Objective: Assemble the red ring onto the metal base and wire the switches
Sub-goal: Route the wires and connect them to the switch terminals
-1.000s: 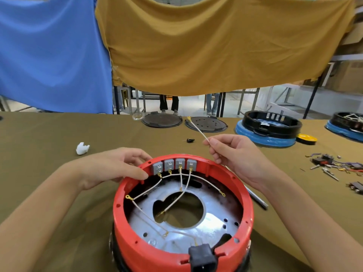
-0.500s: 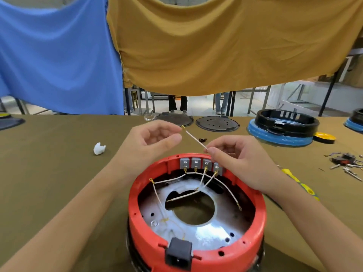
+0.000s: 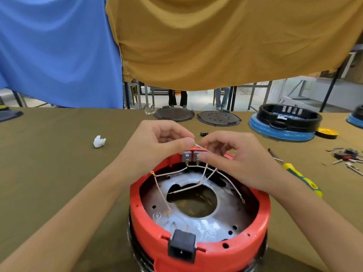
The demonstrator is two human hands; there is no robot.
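We've got both hands up at the switches (image 3: 191, 156): left hand (image 3: 157, 146) and right hand (image 3: 231, 154) fingers pinching one white wire (image 3: 200, 147) taut, probably so its end lines up with a terminal.

You are sitting in a small assembly workshop. Your desk (image 3: 49, 163) is covered with olive cloth and carries repeated units at different stages: a black ring on a blue base (image 3: 284, 124) to your right, the edge of another one (image 3: 356, 117) at the far right, and two dark round cover plates (image 3: 173, 114) at the far edge. Loose switches and metal terminals (image 3: 347, 157) lie scattered at the right, near a yellow-and-green screwdriver (image 3: 300, 178). Blue cloth (image 3: 59, 52) and mustard cloth (image 3: 216, 40) hang as a screen in front of you, and below their hems you see metal bench legs (image 3: 253, 95) and the legs of people standing (image 3: 178, 98) on a pale floor.
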